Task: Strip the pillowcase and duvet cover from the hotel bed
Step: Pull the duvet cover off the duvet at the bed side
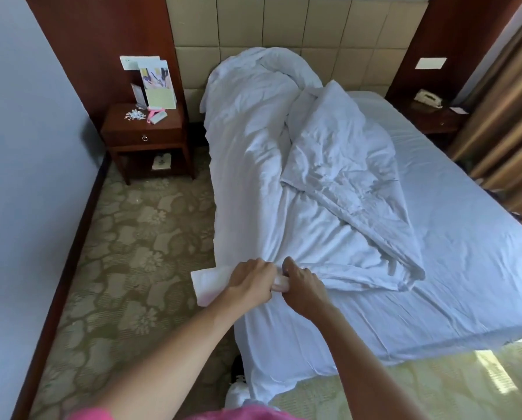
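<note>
A white duvet in its cover [290, 165] lies crumpled along the left side of the bed, bunched up against the headboard at the far end. At the bed's near left corner my left hand [250, 281] and my right hand [303, 286] sit side by side, both gripping the cover's near edge. A flat white flap of the fabric [206, 283] sticks out to the left of my left hand, over the carpet. No pillow or pillowcase can be told apart from the heap.
The mattress in a white fitted sheet [453, 237] is bare on its right half. A wooden nightstand [144, 134] with cards and small items stands left of the bed, another [432, 116] with a phone at the right. Curtains [508, 122] hang at the right; patterned carpet [132, 253] lies left.
</note>
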Available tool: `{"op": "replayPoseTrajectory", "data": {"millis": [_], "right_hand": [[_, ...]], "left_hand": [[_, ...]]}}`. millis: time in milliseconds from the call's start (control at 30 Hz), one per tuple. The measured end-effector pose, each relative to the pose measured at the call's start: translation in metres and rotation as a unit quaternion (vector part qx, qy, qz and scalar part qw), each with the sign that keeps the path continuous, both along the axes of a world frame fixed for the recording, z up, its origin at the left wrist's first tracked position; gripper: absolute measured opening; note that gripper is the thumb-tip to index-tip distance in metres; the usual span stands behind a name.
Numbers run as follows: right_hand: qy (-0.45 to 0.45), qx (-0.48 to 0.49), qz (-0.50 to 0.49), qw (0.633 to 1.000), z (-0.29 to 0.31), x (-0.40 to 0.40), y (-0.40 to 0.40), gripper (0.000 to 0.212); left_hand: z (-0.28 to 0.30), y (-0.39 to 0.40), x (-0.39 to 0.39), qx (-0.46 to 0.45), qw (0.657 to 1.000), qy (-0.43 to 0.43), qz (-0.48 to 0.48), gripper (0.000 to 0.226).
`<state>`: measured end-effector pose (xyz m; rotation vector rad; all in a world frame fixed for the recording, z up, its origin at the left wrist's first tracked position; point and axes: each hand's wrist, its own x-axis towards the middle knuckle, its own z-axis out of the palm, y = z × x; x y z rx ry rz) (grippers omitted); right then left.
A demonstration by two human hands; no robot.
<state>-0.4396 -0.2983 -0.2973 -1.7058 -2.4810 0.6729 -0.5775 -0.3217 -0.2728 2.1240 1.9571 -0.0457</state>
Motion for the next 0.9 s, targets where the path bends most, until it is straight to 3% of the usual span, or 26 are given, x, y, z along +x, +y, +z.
{"op": "replayPoseTrajectory", "data": {"millis": [167, 267, 400, 500, 567, 633, 700, 800, 900], "right_hand": [[0.000, 0.069, -0.003, 0.998, 0.002, 0.008, -0.020, 0.030], [-0.034, 0.095, -0.016, 0.995, 0.008, 0.027, -0.012, 0.039], [-0.060, 0.033, -0.029, 0.997, 0.003, 0.062, 0.026, 0.040], [-0.051, -0.015, 0.000, 0.999, -0.008, 0.081, 0.052, 0.009], [-0.023, -0.040, 0.009, 0.999, -0.013, 0.094, 0.064, 0.004], [-0.015, -0.051, 0.010, 0.999, -0.018, 0.111, 0.072, 0.010], [-0.022, -0.066, 0.013, 0.998, -0.024, 0.126, 0.079, 0.013], [-0.106, -0.107, 0.069, 0.986, -0.027, 0.143, 0.089, 0.017], [-0.251, -0.125, 0.161, 0.946, -0.014, 0.142, 0.101, 0.037]], "left_hand": [[0.006, -0.034, 0.004, 0.031, 0.997, -0.066, 0.027, 0.035], [0.026, -0.039, 0.005, 0.023, 0.996, -0.065, 0.049, 0.015], [0.045, -0.038, 0.008, 0.021, 0.996, -0.066, 0.055, 0.015], [0.049, -0.030, 0.015, 0.022, 0.996, -0.062, 0.068, 0.018], [0.042, -0.024, 0.018, 0.005, 0.994, -0.067, 0.081, 0.020], [0.029, -0.017, 0.023, -0.020, 0.993, -0.066, 0.093, 0.033], [0.014, -0.010, 0.029, -0.048, 0.991, -0.062, 0.111, 0.031], [-0.005, -0.009, 0.041, -0.090, 0.980, -0.096, 0.146, 0.028], [-0.026, -0.021, 0.053, -0.123, 0.975, -0.099, 0.158, 0.018]]}}
